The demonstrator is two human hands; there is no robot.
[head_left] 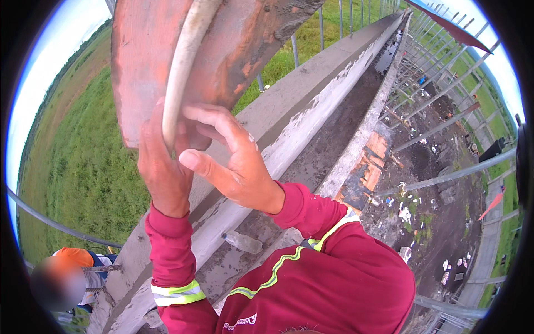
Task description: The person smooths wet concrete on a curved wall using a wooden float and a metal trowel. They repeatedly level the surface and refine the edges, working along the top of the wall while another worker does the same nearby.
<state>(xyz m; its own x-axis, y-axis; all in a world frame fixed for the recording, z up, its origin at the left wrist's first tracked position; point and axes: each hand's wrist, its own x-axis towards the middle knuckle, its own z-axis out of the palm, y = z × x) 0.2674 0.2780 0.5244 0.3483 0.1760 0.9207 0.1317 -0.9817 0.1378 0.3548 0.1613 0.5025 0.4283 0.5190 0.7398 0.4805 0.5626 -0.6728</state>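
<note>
A pale, flexible hose or thick cord (188, 61) comes down from the top across a large reddish board (142, 61) smeared with grey mortar. Its lower end lies between the fingers of my left hand (166, 172), which are closed about it. Just to the right, my right hand (236, 161) is raised with its fingers curved and its thumb held apart. Its fingertips reach close behind the end of the pale length; whether they touch it is hidden. Both hands are in front of the board's lower edge.
A long concrete ledge (311, 89) runs away to the far right beside a wet channel, where a clear plastic bottle (242, 242) lies. Metal poles (453, 175) cross over littered ground far below. A person in orange (75, 257) is at lower left, beside a grassy field (72, 172).
</note>
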